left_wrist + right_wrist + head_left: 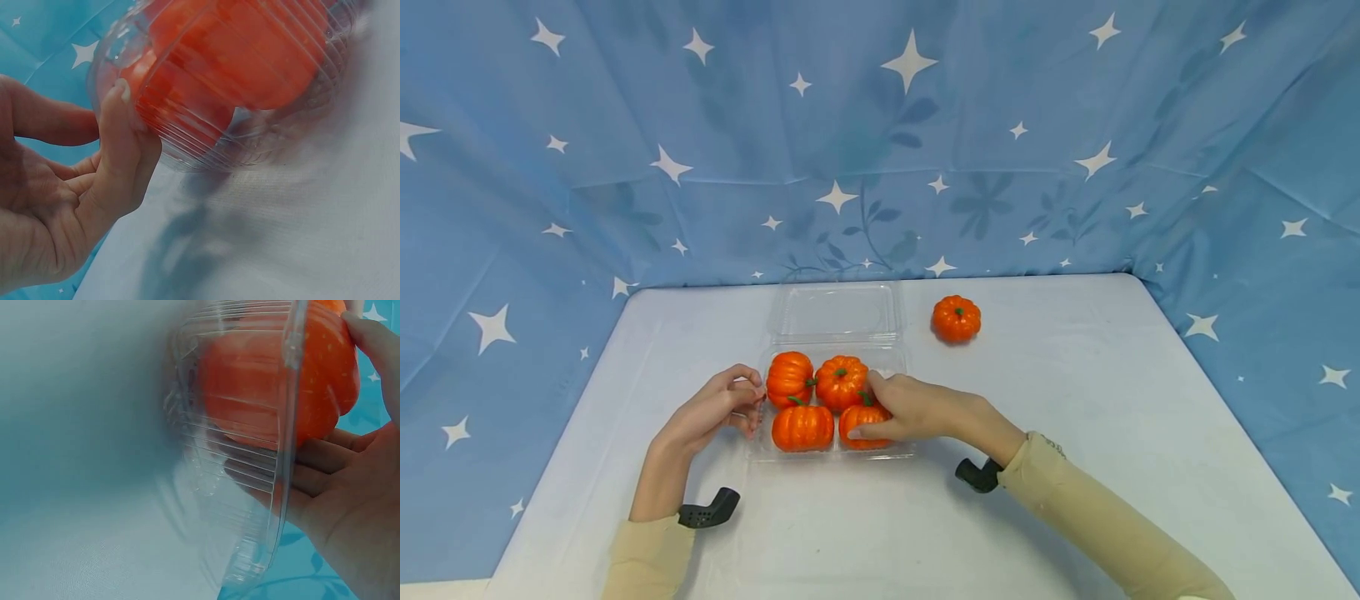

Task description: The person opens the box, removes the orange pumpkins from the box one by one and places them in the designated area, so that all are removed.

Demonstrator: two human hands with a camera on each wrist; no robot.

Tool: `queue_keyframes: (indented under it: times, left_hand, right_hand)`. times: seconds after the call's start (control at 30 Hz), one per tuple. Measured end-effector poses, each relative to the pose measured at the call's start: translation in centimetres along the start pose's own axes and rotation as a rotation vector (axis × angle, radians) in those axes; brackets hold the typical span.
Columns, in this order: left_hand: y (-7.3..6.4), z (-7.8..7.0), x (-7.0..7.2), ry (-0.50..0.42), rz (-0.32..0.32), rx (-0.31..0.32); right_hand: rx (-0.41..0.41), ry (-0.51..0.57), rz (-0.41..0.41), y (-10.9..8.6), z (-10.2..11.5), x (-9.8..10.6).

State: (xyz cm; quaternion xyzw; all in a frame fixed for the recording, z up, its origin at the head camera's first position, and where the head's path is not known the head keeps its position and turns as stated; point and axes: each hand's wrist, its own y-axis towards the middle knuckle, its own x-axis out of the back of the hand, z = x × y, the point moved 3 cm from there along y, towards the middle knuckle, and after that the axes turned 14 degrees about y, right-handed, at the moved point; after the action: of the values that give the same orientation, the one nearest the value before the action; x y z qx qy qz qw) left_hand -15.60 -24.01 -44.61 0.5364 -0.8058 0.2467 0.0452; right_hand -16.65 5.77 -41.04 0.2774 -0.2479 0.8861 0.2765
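A clear plastic clamshell container (874,457) lies open on the table with several small orange pumpkins in it. My left hand (718,408) pinches the container's left rim between thumb and fingers, seen up close in the left wrist view. My right hand (917,408) holds the front right pumpkin (859,423), its thumb on the near side. In the right wrist view that pumpkin (322,381) sits within the container wall, and the fingers reach inside under it. Beside it are the back right pumpkin (841,382), the back left pumpkin (790,379) and the front left pumpkin (802,429).
Another orange pumpkin (957,319) stands on the white table (1075,375), right of the container's raised lid (838,310). A blue star-patterned curtain (1000,125) hangs behind and at both sides. A black wrist camera (711,508) is strapped to the left forearm.
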Motion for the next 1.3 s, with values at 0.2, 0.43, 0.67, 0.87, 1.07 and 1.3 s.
queue_keyframes:
  times: [0.2,0.43,0.67,0.87,1.07,1.3]
  left_hand:
    - [0.0,-0.1,-0.1,-0.004,0.001,-0.002]
    - [-0.1,-0.2,-0.1,-0.006,-0.010,0.006]
    - [0.0,-0.2,-0.1,-0.012,0.005,-0.022]
    - [0.0,-0.1,-0.1,-0.005,0.006,-0.013]
    - [-0.1,-0.1,-0.1,0.000,0.006,-0.015]
    - [-0.1,-0.2,-0.1,-0.011,0.007,-0.030]
  right_hand:
    - [0.053,0.066,-0.037,-0.5,0.0,0.5]
    - [0.086,0.090,-0.076,-1.2,0.0,0.8]
    - [0.100,0.092,-0.108,-1.7,0.0,0.9]
    - [0.144,0.085,-0.120,-2.1,0.0,0.9]
    - [0.194,0.067,-0.142,-2.5,0.0,1.0]
    - [0.185,0.109,-0.164,-3.2,-0.2,1.2]
